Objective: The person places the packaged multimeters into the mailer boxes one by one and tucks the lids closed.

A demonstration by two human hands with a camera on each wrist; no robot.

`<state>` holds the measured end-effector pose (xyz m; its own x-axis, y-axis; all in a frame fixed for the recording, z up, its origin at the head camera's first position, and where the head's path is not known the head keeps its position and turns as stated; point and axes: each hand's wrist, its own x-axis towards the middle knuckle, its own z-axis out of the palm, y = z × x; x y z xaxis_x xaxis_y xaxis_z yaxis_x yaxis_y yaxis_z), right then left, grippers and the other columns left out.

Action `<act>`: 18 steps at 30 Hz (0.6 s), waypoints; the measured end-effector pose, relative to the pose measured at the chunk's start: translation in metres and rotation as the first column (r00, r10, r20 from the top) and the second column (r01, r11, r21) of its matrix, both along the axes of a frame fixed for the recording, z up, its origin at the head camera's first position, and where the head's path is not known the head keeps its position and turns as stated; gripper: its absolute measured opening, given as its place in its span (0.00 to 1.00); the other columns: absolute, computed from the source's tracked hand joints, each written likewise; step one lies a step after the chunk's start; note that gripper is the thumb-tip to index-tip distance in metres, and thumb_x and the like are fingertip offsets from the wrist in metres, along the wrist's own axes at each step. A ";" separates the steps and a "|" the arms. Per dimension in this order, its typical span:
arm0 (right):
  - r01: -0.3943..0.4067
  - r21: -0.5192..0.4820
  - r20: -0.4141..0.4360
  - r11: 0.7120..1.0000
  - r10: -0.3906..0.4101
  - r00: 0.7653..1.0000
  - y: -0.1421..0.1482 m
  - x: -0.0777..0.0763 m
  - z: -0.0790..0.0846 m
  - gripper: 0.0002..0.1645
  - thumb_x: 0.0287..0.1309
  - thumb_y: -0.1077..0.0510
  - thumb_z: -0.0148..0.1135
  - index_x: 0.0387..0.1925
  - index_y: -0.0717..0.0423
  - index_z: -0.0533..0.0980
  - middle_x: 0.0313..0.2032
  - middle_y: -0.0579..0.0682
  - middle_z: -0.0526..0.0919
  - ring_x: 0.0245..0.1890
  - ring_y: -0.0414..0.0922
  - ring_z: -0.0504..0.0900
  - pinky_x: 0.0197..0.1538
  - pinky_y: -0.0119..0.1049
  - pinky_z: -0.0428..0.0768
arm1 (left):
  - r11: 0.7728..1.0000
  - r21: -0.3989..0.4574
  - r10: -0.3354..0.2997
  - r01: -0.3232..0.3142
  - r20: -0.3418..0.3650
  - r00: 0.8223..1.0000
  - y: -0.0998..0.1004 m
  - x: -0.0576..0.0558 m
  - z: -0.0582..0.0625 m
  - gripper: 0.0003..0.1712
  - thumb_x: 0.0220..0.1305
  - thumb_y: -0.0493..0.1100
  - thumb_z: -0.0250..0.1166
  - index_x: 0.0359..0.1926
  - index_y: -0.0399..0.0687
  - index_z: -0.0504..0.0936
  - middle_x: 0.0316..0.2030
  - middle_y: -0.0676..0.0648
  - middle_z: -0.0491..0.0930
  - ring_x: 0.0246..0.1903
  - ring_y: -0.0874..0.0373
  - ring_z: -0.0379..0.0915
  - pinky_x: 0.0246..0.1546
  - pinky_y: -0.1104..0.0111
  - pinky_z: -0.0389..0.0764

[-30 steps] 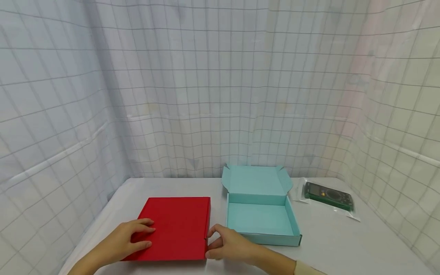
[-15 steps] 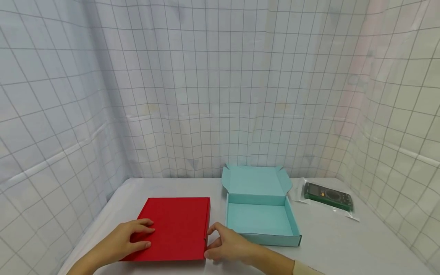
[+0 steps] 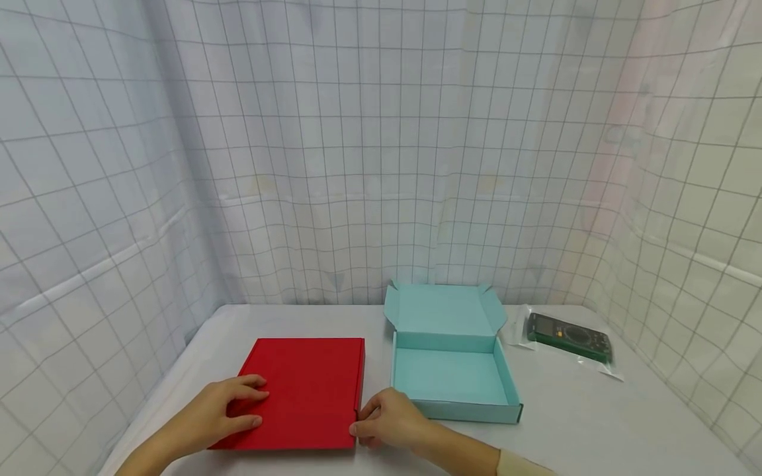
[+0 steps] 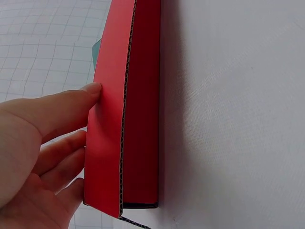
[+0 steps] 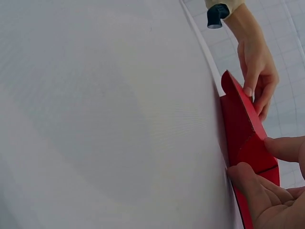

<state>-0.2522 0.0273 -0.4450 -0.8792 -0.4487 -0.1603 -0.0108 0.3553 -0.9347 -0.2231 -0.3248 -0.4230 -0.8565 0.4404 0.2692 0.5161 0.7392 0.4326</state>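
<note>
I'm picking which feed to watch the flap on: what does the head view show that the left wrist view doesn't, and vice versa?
Only head: the right hand at the near right corner of the red box, the bagged multimeter and the inside of the turquoise box.

Only left wrist: the raw corrugated edge of the front flap, beside a darker red wall.

Both: the left hand, red box, white tabletop and grid curtain, plus something turquoise, only a sliver in left wrist.
</note>
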 end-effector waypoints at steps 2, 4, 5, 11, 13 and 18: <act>-0.001 -0.002 -0.002 1.000 0.001 1.000 0.000 0.000 0.000 0.10 0.59 0.61 0.76 0.35 0.60 0.81 0.27 0.51 0.87 0.27 0.45 0.85 0.35 0.39 0.87 | 1.000 0.003 0.000 0.000 -0.005 1.000 -0.001 0.001 -0.001 0.26 0.62 0.52 0.76 0.55 0.42 0.88 0.59 0.45 0.80 0.59 0.37 0.75 0.57 0.63 0.80; -0.004 0.011 -0.015 1.000 0.004 1.000 0.000 -0.001 0.000 0.10 0.58 0.60 0.76 0.36 0.59 0.81 0.26 0.50 0.87 0.26 0.45 0.85 0.34 0.38 0.87 | 1.000 0.005 0.003 -0.003 -0.017 1.000 -0.002 0.003 -0.002 0.27 0.62 0.52 0.76 0.57 0.43 0.87 0.60 0.45 0.79 0.59 0.37 0.74 0.56 0.65 0.80; -0.007 0.024 -0.027 1.000 0.007 1.000 0.001 -0.001 0.000 0.10 0.58 0.60 0.77 0.36 0.59 0.81 0.26 0.49 0.86 0.26 0.44 0.84 0.34 0.38 0.86 | 1.000 0.006 0.008 -0.008 -0.023 1.000 -0.002 0.004 -0.002 0.27 0.62 0.52 0.76 0.57 0.43 0.87 0.61 0.45 0.79 0.60 0.36 0.73 0.56 0.66 0.80; -0.028 0.087 -0.094 0.996 0.036 0.995 0.000 -0.003 0.001 0.16 0.57 0.59 0.77 0.43 0.61 0.81 0.28 0.46 0.86 0.24 0.45 0.84 0.34 0.41 0.85 | 0.986 0.047 0.165 -0.162 -0.067 0.984 -0.002 0.013 -0.005 0.34 0.54 0.53 0.81 0.58 0.41 0.84 0.60 0.40 0.75 0.56 0.39 0.75 0.48 0.62 0.85; -0.031 0.097 -0.107 0.995 0.041 0.993 0.000 -0.004 0.002 0.21 0.56 0.59 0.78 0.49 0.63 0.80 0.29 0.45 0.86 0.25 0.45 0.84 0.35 0.42 0.86 | 0.969 0.070 0.238 -0.237 -0.012 0.971 -0.004 0.015 -0.004 0.37 0.52 0.52 0.83 0.60 0.40 0.81 0.58 0.40 0.75 0.52 0.43 0.77 0.43 0.62 0.86; -0.051 0.154 -0.196 0.987 0.081 0.977 -0.001 -0.005 0.004 0.34 0.53 0.57 0.79 0.60 0.65 0.77 0.31 0.43 0.87 0.30 0.41 0.85 0.36 0.40 0.87 | 0.930 0.109 0.318 -0.352 0.242 0.917 -0.012 0.017 -0.002 0.42 0.54 0.48 0.81 0.66 0.36 0.74 0.49 0.41 0.77 0.43 0.49 0.81 0.37 0.62 0.86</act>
<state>-0.2574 0.0266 -0.4415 -0.8695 -0.4912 -0.0521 -0.2207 0.4807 -0.8487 -0.2059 -0.3369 -0.4253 -0.9911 0.0869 0.1005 0.1307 0.7713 0.6229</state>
